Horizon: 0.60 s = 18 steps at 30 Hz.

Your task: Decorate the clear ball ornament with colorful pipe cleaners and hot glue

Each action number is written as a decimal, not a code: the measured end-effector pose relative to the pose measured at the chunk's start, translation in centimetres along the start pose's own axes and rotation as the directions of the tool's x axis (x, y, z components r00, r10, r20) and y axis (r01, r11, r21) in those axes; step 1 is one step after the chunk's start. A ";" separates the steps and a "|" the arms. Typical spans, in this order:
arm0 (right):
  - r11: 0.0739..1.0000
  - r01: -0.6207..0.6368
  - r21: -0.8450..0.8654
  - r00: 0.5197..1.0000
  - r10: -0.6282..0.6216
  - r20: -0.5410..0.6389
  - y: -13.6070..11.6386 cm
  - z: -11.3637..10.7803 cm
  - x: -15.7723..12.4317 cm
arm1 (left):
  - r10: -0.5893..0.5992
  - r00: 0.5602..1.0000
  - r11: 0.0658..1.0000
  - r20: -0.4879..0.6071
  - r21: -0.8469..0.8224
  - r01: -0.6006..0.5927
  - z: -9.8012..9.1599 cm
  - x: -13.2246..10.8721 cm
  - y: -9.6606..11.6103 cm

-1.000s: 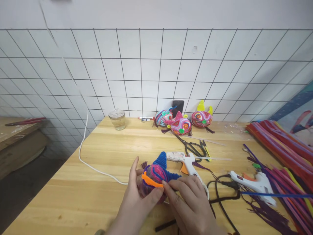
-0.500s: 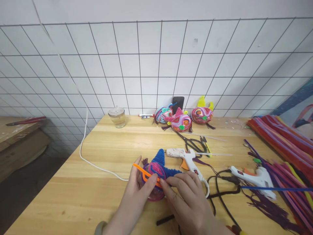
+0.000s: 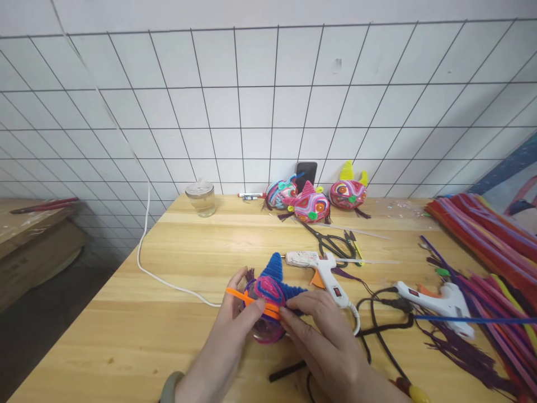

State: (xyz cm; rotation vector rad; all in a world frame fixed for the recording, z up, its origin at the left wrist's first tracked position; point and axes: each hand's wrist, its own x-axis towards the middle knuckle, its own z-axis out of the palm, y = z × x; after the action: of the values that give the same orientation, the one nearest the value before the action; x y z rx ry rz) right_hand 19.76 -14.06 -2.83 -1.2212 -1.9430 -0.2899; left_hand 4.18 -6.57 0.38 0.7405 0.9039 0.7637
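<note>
A round animal craft (image 3: pixel 267 333) with blue pipe-cleaner ears, a pink patch and a dark tassel sits in front of me. My left hand (image 3: pixel 226 336) is closed around its left side, thumb pressed on a bent orange pipe cleaner (image 3: pixel 237 293) lying across the front. The fingers of my right hand (image 3: pixel 325 338) pinch that strip's right end against the craft; their tips partly hide it. Just beyond the blue ears lies a white glue gun (image 3: pixel 321 266), its nozzle close to the upright ear.
Three finished crafts (image 3: pixel 310 207), a phone (image 3: pixel 307 174) and a lidded glass (image 3: pixel 200 198) stand by the tiled wall. Black scissors (image 3: pixel 335 246) lie behind the glue gun. A second glue gun (image 3: pixel 440 305), black cords and pipe cleaners (image 3: pixel 495 240) occupy the right.
The orange pipe cleaner has tilted flatter, its left end lower and its strands closer together. Both hands keep their grip and have shifted only slightly.
</note>
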 end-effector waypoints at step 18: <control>0.997 -0.040 0.066 0.996 0.035 0.077 -0.4 -1.6 1.1 | -0.011 0.996 1.000 0.086 -0.024 0.013 -0.1 0.3 -0.2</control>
State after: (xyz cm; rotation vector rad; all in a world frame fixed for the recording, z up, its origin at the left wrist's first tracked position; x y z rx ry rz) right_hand 20.00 -14.50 -0.88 -1.2393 -1.9762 -0.1594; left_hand 4.20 -6.43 0.06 0.7397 0.8196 0.7257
